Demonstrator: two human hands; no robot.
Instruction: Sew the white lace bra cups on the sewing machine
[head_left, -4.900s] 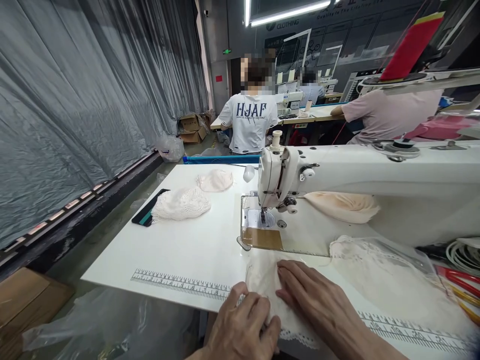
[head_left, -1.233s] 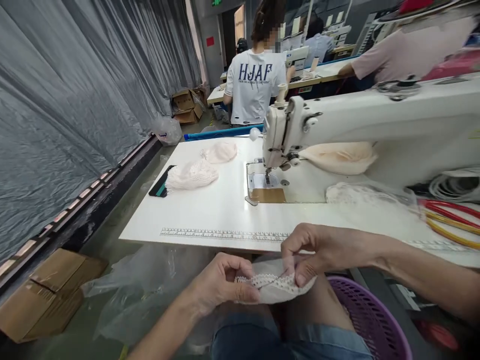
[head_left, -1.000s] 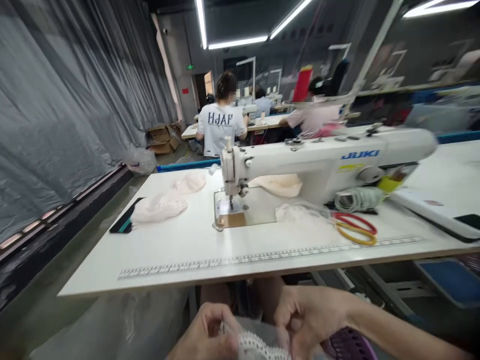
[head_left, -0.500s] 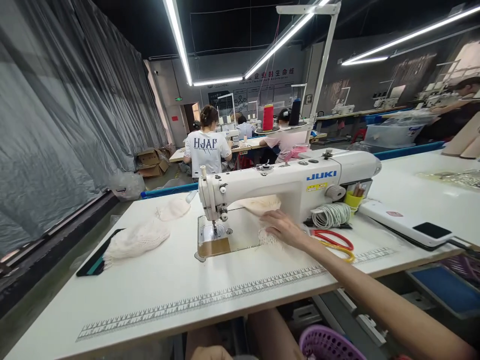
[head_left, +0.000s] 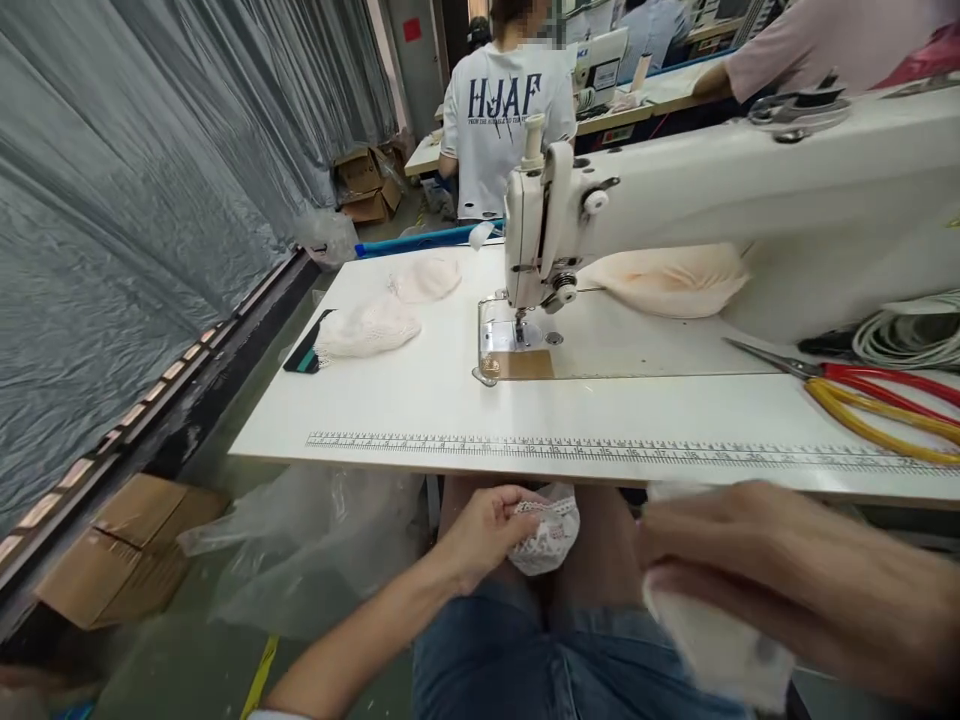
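My left hand (head_left: 484, 528) is closed around a small white lace-edged fabric piece (head_left: 547, 530), held over my lap just below the table's front edge. My right hand (head_left: 720, 560) is blurred by motion at the lower right and grips another white fabric piece (head_left: 716, 640), which hangs under its fingers. Both hands are below and in front of the white sewing table (head_left: 390, 420). The white sewing machine (head_left: 675, 190) stands on it, its needle (head_left: 519, 325) above a bare plate.
Two white lace pieces (head_left: 367, 328) and a dark card lie at the table's left. A peach padded cup (head_left: 667, 280) sits under the machine arm. Red and yellow scissors (head_left: 870, 395) and a cord coil lie right. Plastic bag and cardboard boxes below left. People sit at tables behind.
My right hand has come back from the fabric pile beside the machine, bringing a white piece down to my lap. The view has tilted down again; my left hand still holds its lace piece.
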